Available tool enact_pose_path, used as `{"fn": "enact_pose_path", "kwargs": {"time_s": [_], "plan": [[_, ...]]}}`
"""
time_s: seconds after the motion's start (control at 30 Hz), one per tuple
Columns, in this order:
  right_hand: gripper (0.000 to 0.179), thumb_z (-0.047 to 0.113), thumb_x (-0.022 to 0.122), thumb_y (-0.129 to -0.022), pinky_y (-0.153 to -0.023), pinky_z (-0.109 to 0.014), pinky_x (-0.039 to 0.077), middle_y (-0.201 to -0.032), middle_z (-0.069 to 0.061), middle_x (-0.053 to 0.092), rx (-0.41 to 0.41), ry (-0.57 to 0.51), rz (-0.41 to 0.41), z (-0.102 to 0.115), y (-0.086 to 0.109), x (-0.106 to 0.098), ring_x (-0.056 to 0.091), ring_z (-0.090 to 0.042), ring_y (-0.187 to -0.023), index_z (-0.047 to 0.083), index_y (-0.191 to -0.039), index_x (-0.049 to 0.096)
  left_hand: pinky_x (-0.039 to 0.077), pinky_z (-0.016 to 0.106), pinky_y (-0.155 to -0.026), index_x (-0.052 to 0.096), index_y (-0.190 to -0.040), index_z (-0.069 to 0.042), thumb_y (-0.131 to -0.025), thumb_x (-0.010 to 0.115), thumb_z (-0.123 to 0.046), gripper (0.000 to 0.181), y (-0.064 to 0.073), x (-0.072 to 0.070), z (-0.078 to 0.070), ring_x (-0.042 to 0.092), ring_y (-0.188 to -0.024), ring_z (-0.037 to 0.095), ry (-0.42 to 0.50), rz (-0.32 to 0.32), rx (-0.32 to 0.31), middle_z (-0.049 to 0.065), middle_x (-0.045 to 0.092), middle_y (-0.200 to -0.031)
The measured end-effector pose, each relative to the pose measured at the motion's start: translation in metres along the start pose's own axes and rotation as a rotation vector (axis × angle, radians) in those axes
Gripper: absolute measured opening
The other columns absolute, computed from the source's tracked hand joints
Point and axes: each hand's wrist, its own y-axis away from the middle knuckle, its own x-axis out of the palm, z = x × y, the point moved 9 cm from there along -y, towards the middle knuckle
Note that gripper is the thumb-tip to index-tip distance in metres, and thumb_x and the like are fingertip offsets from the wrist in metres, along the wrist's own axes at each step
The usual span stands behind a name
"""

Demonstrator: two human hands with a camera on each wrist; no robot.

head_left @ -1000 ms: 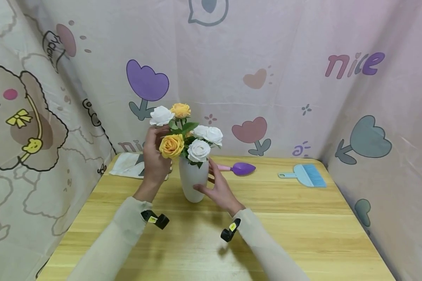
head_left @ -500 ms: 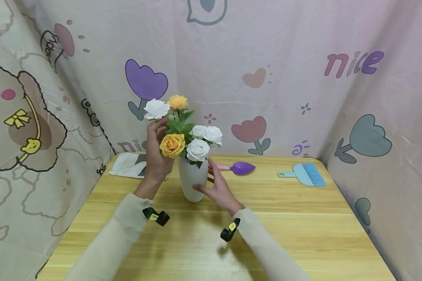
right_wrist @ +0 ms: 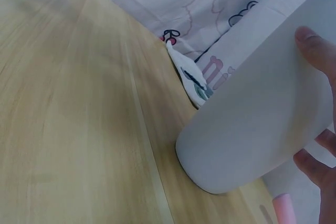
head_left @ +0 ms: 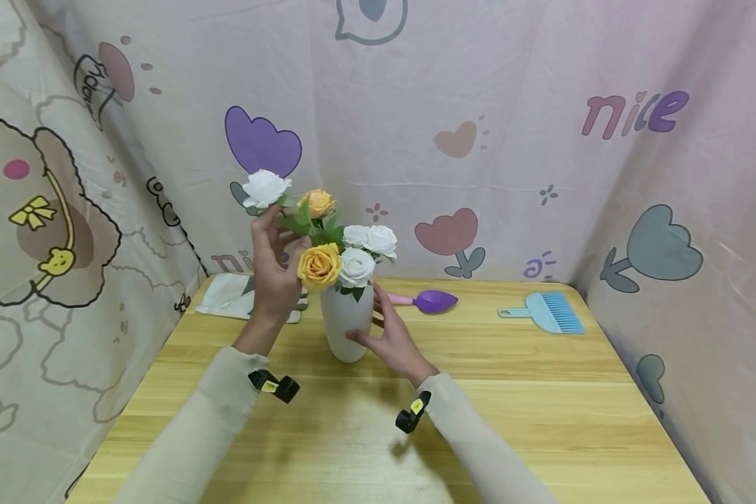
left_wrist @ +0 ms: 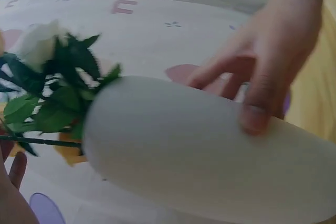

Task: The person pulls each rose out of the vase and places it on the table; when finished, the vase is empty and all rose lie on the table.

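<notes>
A white vase point(head_left: 346, 325) stands upright on the wooden table, filled with white and yellow roses. My right hand point(head_left: 398, 339) grips its right side, thumb in front; the right wrist view shows the thumb and fingers spread around the vase point(right_wrist: 257, 108). At the upper left of the bunch, my left hand point(head_left: 276, 269) holds a white rose point(head_left: 266, 189) just under its bloom. A yellow rose point(head_left: 318, 266) hangs beside that palm. In the left wrist view, a thin stem point(left_wrist: 44, 141) runs from the vase mouth toward the left hand, which is mostly cut off.
Behind the left hand lies a white and grey glove point(head_left: 227, 297), partly hidden. A purple trowel point(head_left: 435, 302) with a pink handle lies right of the vase. Farther right is a blue brush point(head_left: 551, 315). Printed curtains point(head_left: 378, 126) hang around the table.
My left hand and the white rose have moved left and upward, away from the other flowers. The yellow rose by the palm has shifted right. The right hand and vase have stayed put.
</notes>
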Motion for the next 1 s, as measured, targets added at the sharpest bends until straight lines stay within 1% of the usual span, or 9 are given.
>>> {"fn": "enact_pose_path", "kwargs": {"time_s": [0.07, 0.23, 0.33, 0.43, 0.57, 0.7, 0.87, 0.97, 1.0], "plan": [[0.109, 0.024, 0.087, -0.096, -0.123, -0.060, 0.047, -0.176, -0.001, 0.036, 0.000, 0.001, 0.001, 0.000, 0.000, 0.000, 0.044, -0.036, -0.157, 0.044, -0.173, 0.013, 0.054, 0.027, -0.104, 0.038, -0.161, -0.007, -0.105, 0.055, -0.005, 0.059, -0.006, -0.004, -0.007, 0.063, -0.120, 0.014, 0.034, -0.021, 0.019, 0.010, 0.063, -0.140], [0.109, 0.024, 0.087, -0.096, -0.123, -0.060, 0.048, -0.176, -0.001, 0.036, 0.005, 0.005, 0.000, -0.001, 0.000, 0.000, 0.044, -0.037, -0.157, 0.047, -0.173, 0.013, 0.058, 0.028, -0.097, 0.037, -0.166, -0.009, -0.105, 0.054, 0.000, 0.064, -0.019, -0.015, -0.021, 0.066, -0.108, 0.020, 0.082, -0.052, 0.056, -0.003, 0.065, -0.125], [0.109, 0.024, 0.087, -0.096, -0.123, -0.060, 0.048, -0.176, -0.001, 0.035, 0.008, 0.008, -0.002, 0.000, 0.001, 0.000, 0.044, -0.037, -0.157, 0.047, -0.173, 0.013, 0.062, 0.026, -0.092, 0.035, -0.168, -0.011, -0.106, 0.056, 0.003, 0.067, -0.025, -0.022, -0.026, 0.066, -0.106, 0.019, 0.084, -0.067, 0.055, -0.004, 0.065, -0.124], [0.109, 0.024, 0.087, -0.096, -0.123, -0.060, 0.048, -0.176, -0.001, 0.036, 0.008, 0.010, -0.004, 0.001, 0.001, 0.000, 0.044, -0.037, -0.157, 0.045, -0.173, 0.014, 0.066, 0.026, -0.086, 0.038, -0.164, -0.008, -0.103, 0.059, 0.008, 0.067, -0.032, -0.034, -0.032, 0.067, -0.102, 0.019, 0.148, -0.116, 0.048, 0.003, 0.067, -0.125], [0.108, 0.023, 0.087, -0.096, -0.123, -0.060, 0.048, -0.176, -0.001, 0.036, 0.012, 0.006, -0.003, 0.001, 0.000, 0.000, 0.044, -0.036, -0.157, 0.043, -0.174, 0.015, 0.067, 0.029, -0.079, 0.048, -0.149, -0.002, -0.096, 0.064, 0.017, 0.059, -0.043, -0.060, -0.042, 0.069, -0.093, 0.022, 0.264, -0.242, 0.066, 0.014, 0.069, -0.126], [0.107, 0.024, 0.087, -0.096, -0.124, -0.061, 0.047, -0.176, -0.001, 0.036, 0.017, 0.003, -0.004, 0.002, 0.001, 0.000, 0.044, -0.037, -0.157, 0.042, -0.174, 0.015, 0.067, 0.030, -0.074, 0.054, -0.138, -0.001, -0.092, 0.068, 0.019, 0.052, -0.051, -0.092, -0.052, 0.071, -0.088, 0.023, 0.309, -0.365, 0.084, 0.022, 0.069, -0.130], [0.108, 0.024, 0.088, -0.095, -0.123, -0.060, 0.048, -0.176, -0.001, 0.037, 0.025, 0.003, -0.005, 0.002, 0.001, -0.001, 0.044, -0.036, -0.157, 0.043, -0.174, 0.016, 0.067, 0.029, -0.074, 0.055, -0.136, 0.001, -0.093, 0.068, 0.018, 0.048, -0.049, -0.125, -0.058, 0.072, -0.085, 0.024, 0.316, -0.401, 0.095, 0.025, 0.070, -0.127], [0.107, 0.024, 0.087, -0.096, -0.124, -0.060, 0.047, -0.176, -0.002, 0.037, 0.023, 0.001, -0.003, 0.002, 0.001, -0.001, 0.044, -0.036, -0.157, 0.042, -0.174, 0.016, 0.067, 0.026, -0.073, 0.056, -0.135, 0.003, -0.092, 0.070, 0.017, 0.048, -0.043, -0.147, -0.050, 0.072, -0.084, 0.023, 0.326, -0.404, 0.066, 0.024, 0.069, -0.128], [0.108, 0.023, 0.088, -0.095, -0.123, -0.060, 0.048, -0.176, -0.002, 0.037, 0.023, 0.001, -0.004, 0.002, 0.001, -0.001, 0.044, -0.036, -0.157, 0.042, -0.174, 0.016, 0.066, 0.025, -0.073, 0.058, -0.135, 0.003, -0.092, 0.071, 0.017, 0.046, -0.040, -0.155, -0.045, 0.073, -0.085, 0.023, 0.303, -0.395, 0.060, 0.023, 0.069, -0.127]]}}
